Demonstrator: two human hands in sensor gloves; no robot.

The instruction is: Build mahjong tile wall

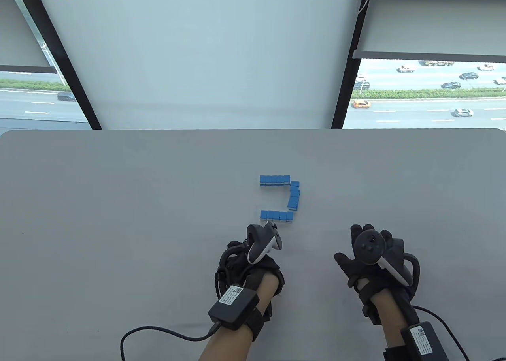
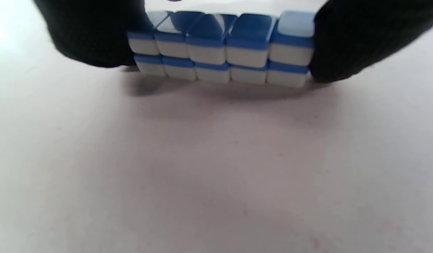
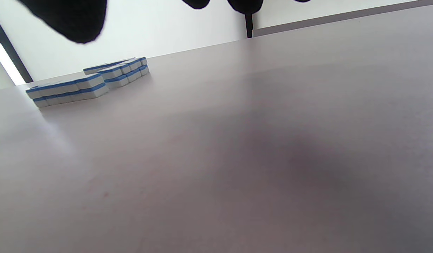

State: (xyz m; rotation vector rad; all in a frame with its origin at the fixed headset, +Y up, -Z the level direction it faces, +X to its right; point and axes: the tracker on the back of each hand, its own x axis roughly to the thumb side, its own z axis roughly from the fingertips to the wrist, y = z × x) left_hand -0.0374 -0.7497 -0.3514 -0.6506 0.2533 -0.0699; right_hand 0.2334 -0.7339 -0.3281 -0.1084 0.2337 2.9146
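While roller blinds (image 1: 197, 53) shade the window beyond the grey table (image 1: 118, 187), I see my left hand (image 1: 253, 266) pinching the near two-high mahjong tile row (image 2: 220, 52) by both ends; right of that row, my right hand (image 1: 371, 258) rests spread, holding nothing.

Grey table (image 1: 118, 187) under bright daylight, windows beyond

A pale roller blind (image 1: 197, 53) hangs centre between black window frames (image 1: 348, 80); through the right pane (image 1: 427, 96) a road carries cars; green hedge (image 1: 31, 85) shows left.
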